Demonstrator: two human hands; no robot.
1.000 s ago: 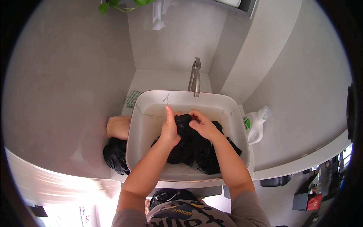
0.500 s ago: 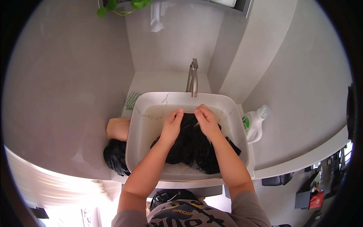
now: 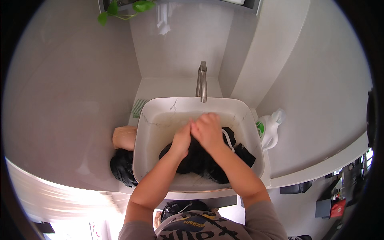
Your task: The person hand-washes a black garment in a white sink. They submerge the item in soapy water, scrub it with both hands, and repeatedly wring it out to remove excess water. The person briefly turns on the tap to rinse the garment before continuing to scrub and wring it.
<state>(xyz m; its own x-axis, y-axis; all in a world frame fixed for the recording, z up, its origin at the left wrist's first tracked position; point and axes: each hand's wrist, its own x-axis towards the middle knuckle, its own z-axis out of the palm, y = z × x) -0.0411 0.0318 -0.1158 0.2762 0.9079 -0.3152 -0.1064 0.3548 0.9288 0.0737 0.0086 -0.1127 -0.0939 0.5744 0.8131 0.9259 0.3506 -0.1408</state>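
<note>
A wet black garment [image 3: 196, 162] lies bunched in cloudy water in the white, marble-veined sink [image 3: 140, 160]. My left hand [image 3: 182, 139] is closed on a fold of it near the middle of the basin. Pressed against that hand, my right hand [image 3: 207, 130] is also closed on the cloth, slightly smeared by motion. The fabric between the two hands is mostly hidden by my fingers. A white cord or strip [image 3: 228, 140] curves over the garment just right of my right wrist.
Behind the sink rises a metal faucet [image 3: 202, 82]. A white detergent bottle [image 3: 270, 130] stands at the right. On the left lie a beige item [image 3: 125, 137], a black cloth bundle [image 3: 123, 166] and a green-striped cloth [image 3: 139, 107]. A plant [image 3: 143, 5] hangs from the shelf above.
My right hand has moved left, against my left hand; before, the two were apart with cloth stretched between them. The white cord now shows on the right side of the garment.
</note>
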